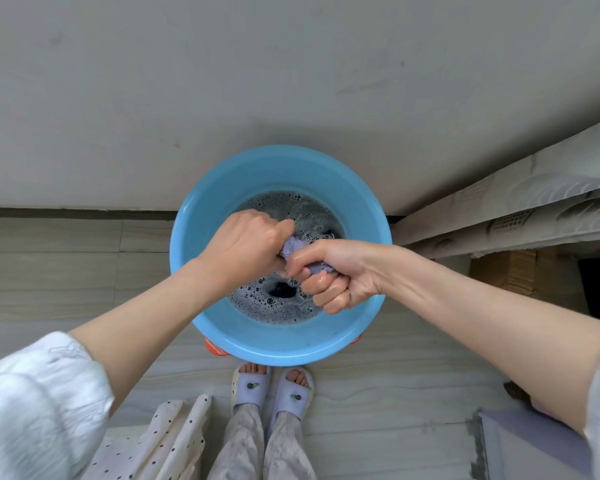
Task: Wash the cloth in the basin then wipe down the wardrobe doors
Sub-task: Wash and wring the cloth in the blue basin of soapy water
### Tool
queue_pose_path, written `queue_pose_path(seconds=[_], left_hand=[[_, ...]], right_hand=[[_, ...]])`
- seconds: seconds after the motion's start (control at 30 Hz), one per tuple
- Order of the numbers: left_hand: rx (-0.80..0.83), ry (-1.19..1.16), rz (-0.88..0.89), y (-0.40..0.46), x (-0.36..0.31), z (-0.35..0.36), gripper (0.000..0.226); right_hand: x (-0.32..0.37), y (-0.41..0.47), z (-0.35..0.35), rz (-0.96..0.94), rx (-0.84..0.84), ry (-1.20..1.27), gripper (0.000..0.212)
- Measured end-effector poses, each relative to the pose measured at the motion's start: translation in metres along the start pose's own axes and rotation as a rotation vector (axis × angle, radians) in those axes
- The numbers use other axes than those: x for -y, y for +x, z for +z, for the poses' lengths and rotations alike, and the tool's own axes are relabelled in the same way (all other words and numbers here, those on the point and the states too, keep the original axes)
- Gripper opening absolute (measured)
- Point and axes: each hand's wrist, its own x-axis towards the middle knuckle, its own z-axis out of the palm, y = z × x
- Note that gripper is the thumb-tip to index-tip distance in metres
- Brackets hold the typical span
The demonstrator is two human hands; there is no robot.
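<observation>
A round blue basin [201,237] holds dark, soapy water with bubbles [274,303]. Above the water, a small lilac cloth [293,245] is twisted tight between both fists. My left hand [248,244] grips its left end, knuckles up. My right hand [333,271] grips the right end, fingers wet and curled under. Most of the cloth is hidden inside the two fists. The pale flat surface [291,81] behind the basin may be the wardrobe door; I cannot tell.
The basin sits on something orange [215,348] on a pale wood-look floor [49,265]. My slippered feet [274,389] stand just in front of it. A mattress edge [520,206] and bed frame lie to the right, spotted fabric [174,438] at lower left.
</observation>
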Motion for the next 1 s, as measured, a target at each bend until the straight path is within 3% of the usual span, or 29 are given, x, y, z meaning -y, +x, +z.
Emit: queue_pose_path(seconds=[0.07,0.17,0.23,0.33,0.47,0.73,1.0], left_hand=[[0.072,0.073,-0.043,0.002,-0.006,-0.001,0.047],[0.265,0.206,-0.087,0.005,-0.017,-0.011,0.012],[0.393,0.220,-0.098,0.006,-0.023,-0.016,0.013],[0.457,0.143,-0.137,0.009,-0.027,-0.018,0.007],[0.545,-0.035,-0.301,0.010,-0.025,-0.016,0.026],[0.622,-0.602,-0.572,0.008,-0.017,-0.001,0.037],[0.695,-0.992,-0.717,0.003,-0.011,-0.004,0.055]], right_hand=[[0.001,0.001,0.003,-0.008,-0.155,-0.202,0.038],[-0.001,0.002,0.009,-0.074,-0.409,-0.562,0.033],[-0.002,0.003,0.010,-0.105,-0.526,-0.768,0.030],[-0.003,0.005,0.011,-0.170,-0.675,-1.026,0.032],[-0.001,0.008,0.012,-0.294,-0.863,-1.419,0.026],[0.010,0.015,0.000,-0.407,-0.886,-1.869,0.026],[0.013,0.024,-0.006,-0.461,-0.938,-1.957,0.031]])
